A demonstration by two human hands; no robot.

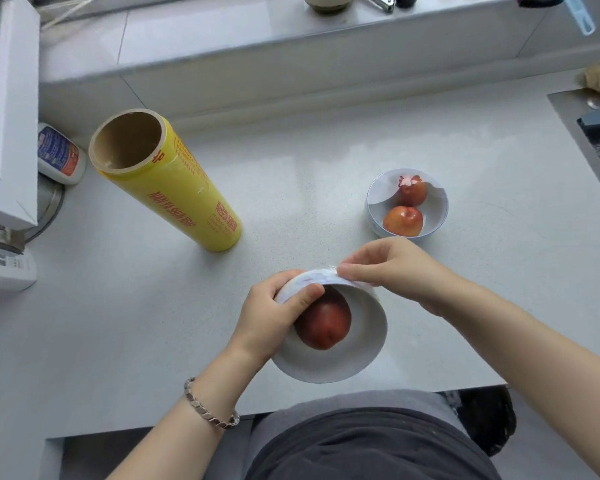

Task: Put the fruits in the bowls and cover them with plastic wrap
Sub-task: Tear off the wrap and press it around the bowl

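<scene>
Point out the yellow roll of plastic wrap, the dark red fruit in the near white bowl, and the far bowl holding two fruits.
yellow roll of plastic wrap [184, 188]: head view, on its printed side.
dark red fruit [326, 323]: head view, on its top.
far bowl [439, 211]: head view, on its right inner wall.

Glossy speckled countertop [326, 140]; cardboard-cored wrap roll [167, 181]; seemingly glazed bowl [368, 327].

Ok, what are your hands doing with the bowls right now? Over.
Left hand grips near bowl, dark red fruit inside. Right hand pinches wrap at far rim. Far bowl holds two fruits. Nothing blocking.
</scene>
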